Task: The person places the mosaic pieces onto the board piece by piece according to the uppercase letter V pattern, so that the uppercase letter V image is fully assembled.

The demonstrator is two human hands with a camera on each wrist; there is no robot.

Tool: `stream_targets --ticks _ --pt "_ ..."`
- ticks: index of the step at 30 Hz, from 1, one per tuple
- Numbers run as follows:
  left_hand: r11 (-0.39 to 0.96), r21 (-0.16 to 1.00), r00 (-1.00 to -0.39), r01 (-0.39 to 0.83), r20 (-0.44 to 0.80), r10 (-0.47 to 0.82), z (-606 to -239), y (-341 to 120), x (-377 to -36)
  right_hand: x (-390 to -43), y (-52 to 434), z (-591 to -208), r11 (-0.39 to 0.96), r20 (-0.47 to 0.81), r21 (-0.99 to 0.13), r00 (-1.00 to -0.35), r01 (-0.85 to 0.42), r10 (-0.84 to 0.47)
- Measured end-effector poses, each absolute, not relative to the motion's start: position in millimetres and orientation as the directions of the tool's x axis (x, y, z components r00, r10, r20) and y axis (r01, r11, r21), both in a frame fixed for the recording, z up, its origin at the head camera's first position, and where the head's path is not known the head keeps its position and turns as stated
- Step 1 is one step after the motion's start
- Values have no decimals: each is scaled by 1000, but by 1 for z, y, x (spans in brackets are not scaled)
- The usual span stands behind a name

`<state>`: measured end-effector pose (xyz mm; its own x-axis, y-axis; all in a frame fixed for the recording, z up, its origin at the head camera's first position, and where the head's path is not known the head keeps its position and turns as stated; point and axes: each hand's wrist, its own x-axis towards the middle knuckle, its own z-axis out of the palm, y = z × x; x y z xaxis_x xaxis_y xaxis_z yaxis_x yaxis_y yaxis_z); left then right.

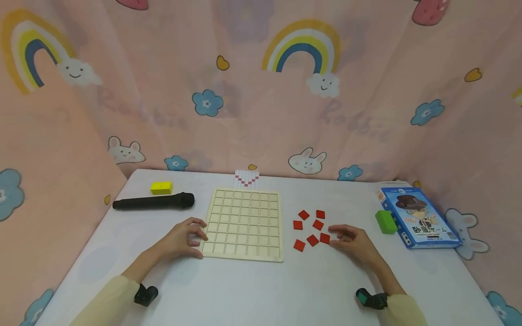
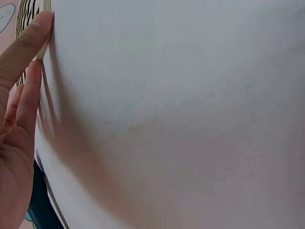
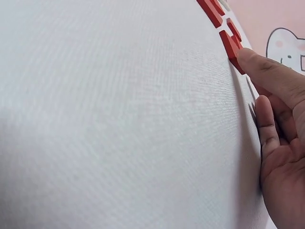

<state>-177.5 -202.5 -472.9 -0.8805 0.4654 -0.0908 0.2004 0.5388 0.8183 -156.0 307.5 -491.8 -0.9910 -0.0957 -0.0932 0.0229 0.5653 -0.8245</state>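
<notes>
**Red tiles, wooden grid: both hands at the edges**

Head view: pale wooden grid board (image 1: 244,224) lies flat mid-desk (image 1: 261,290), cells bare. Left hand (image 1: 184,238) rests against its near-left corner, fingers loosely curled on the edge. Seven red tiles (image 1: 311,226) are scattered just right of the board. Right hand (image 1: 350,239) touches the nearest tile (image 1: 325,238) with its fingertips. Pattern card (image 1: 246,179) stands behind the board; microphone (image 1: 154,201) and yellow block (image 1: 161,187) sit left, green block (image 1: 385,221) and game box (image 1: 420,217) right.

Left wrist view: thumb (image 2: 26,47) is pressed to the board's rim.

Right wrist view: a fingertip (image 3: 255,64) presses the tile's edge; no pinch visible.

Risk, as judged: the thin tile may skid across the smooth cloth or knock its neighbours if pushed rather than lifted.
</notes>
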Motion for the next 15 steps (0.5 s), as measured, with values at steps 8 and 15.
stream_targets --ticks 8,15 --pt "503 848 -881 167 -101 463 -473 -203 -177 -157 303 -492 587 -90 -809 -992 23 -85" --pt "500 856 -889 130 -123 441 -473 -201 -177 -158 303 -492 587 -104 -809 -990 30 -94"
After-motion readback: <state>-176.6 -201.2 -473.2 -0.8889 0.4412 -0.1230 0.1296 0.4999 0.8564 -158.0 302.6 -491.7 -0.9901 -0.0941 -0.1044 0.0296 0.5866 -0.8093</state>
